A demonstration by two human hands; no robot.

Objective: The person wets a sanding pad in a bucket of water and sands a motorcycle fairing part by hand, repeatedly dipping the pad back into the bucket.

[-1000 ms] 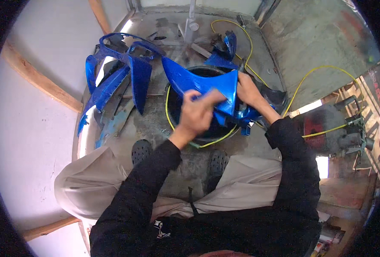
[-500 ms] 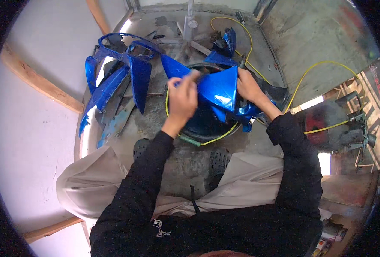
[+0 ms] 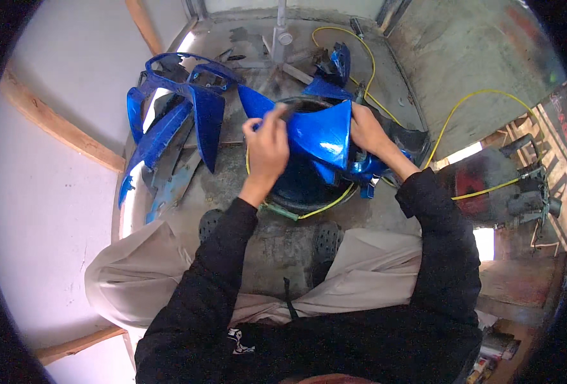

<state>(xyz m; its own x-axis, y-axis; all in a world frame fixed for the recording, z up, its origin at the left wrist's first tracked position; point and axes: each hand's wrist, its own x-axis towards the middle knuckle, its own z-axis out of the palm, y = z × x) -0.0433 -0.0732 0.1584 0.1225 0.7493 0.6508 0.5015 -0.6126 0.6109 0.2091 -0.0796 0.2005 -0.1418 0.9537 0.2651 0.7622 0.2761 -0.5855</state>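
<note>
In the head view, shows the right hand (image 3: 370, 133) with its grip closed on the right edge of the blue panel (image 3: 318, 131), held over the black tub (image 3: 299, 192), with fingertips hidden behind. Shows the left hand (image 3: 268, 147) at the panel's left part, blurred at the fingers; cannot tell whether its grip holds anything. Loses much of the tub beneath the panel. Takes in a stained grey floor (image 3: 226, 189), a yellow hose (image 3: 481, 91) and a white wall (image 3: 53, 198)

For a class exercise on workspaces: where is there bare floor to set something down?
Bare floor shows between the shoes, nearer than the tub, and in a strip between blue frame and tub. It's crowded at the tub: panel, left hand, right hand, hose.
</note>
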